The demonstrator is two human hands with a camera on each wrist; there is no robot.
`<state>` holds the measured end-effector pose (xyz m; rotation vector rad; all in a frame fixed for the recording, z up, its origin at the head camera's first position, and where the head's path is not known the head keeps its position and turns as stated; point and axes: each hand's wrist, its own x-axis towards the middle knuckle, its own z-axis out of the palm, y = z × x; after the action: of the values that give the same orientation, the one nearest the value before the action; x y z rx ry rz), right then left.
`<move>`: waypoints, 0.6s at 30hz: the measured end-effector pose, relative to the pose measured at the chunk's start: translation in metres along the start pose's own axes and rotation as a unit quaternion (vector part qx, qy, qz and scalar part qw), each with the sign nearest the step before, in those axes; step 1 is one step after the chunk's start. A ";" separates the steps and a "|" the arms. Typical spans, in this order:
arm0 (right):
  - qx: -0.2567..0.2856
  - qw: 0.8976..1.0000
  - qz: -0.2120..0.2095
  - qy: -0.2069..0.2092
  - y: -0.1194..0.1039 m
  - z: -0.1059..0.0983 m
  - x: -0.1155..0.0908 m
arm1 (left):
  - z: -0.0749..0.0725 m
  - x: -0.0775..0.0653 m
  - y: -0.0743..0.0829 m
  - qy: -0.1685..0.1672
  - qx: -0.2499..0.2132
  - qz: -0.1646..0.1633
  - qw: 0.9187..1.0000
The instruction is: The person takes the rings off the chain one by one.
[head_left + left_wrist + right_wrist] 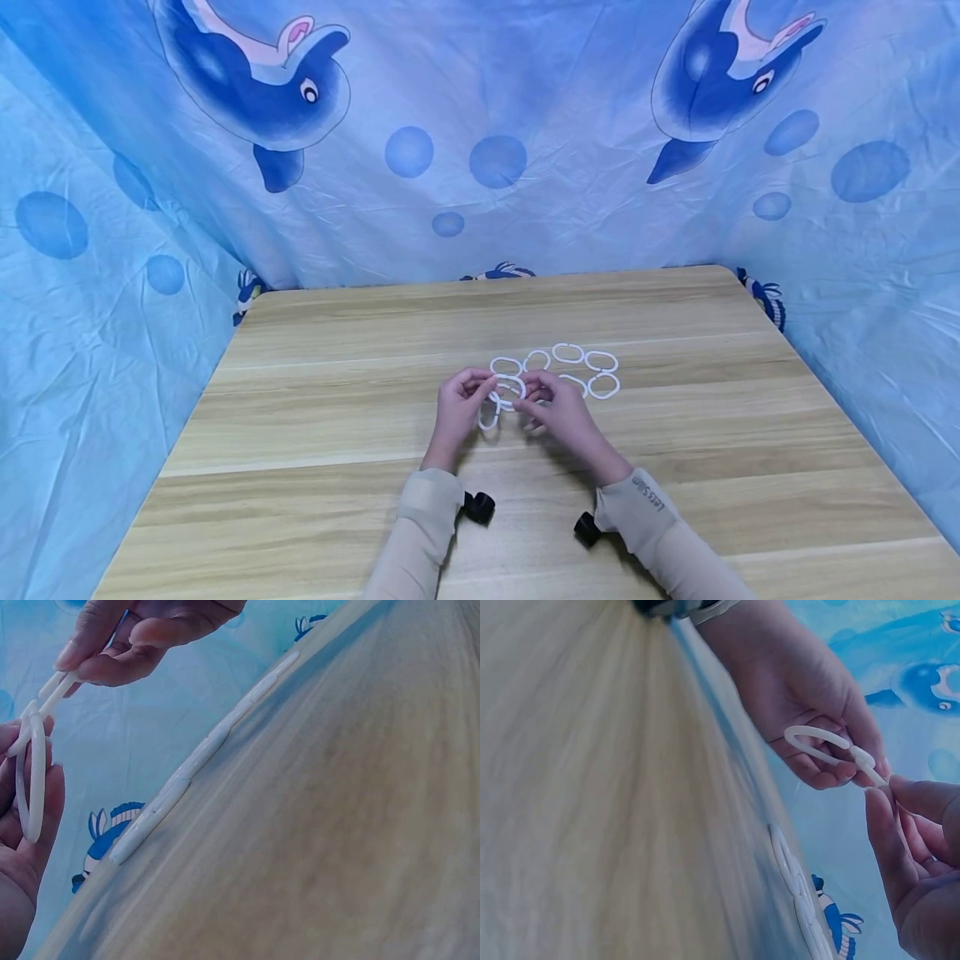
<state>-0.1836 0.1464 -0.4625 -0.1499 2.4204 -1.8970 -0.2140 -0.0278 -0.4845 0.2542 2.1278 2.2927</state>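
Above the table, a white plastic ring point(523, 387) is pinched between both hands. My left hand point(459, 410) grips its left side with thumb and fingers, and my right hand point(561, 408) pinches the right side. A second white plastic ring point(36, 787) is linked with it and hangs down by the left palm. From the right wrist view, the hanging ring point(814, 730) lies across the curled fingers of the left hand point(795, 697). Fingertips hide the spots where the upper ring is held.
Several loose white rings point(602, 352) lie on the wooden table point(337, 417) just beyond and right of the hands. Some are partly hidden by the right hand. Black wrist cameras point(480, 507) sit low over the tabletop. A blue dolphin-print cloth point(480, 100) hangs around the table.
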 end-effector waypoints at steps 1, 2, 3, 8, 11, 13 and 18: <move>0.011 1.000 0.007 -0.003 0.000 -0.001 0.000 | 0.000 0.000 0.000 -0.001 0.001 0.000 1.000; 0.021 1.000 0.012 -0.005 0.001 -0.002 0.001 | 0.000 0.000 0.000 -0.003 0.002 0.000 1.000; 0.030 0.999 0.018 -0.006 0.000 -0.002 0.001 | 0.000 0.000 0.000 -0.005 0.001 0.000 1.000; 0.047 0.999 0.018 -0.020 -0.001 -0.006 0.001 | -0.002 -0.001 -0.002 -0.020 -0.009 0.025 0.999; 0.049 0.998 0.019 -0.024 -0.002 -0.007 0.001 | -0.002 -0.001 -0.003 -0.028 -0.019 0.035 0.999; 0.051 0.998 0.022 -0.023 -0.004 -0.008 0.000 | -0.002 -0.001 -0.003 -0.033 -0.026 0.033 0.999; 0.057 0.998 0.031 -0.012 -0.006 -0.010 0.000 | -0.001 0.000 -0.001 -0.044 -0.029 0.005 0.999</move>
<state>-0.1849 0.1546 -0.4547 -0.0892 2.2669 -1.9880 -0.2143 -0.0287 -0.4855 0.3580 2.0203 2.2994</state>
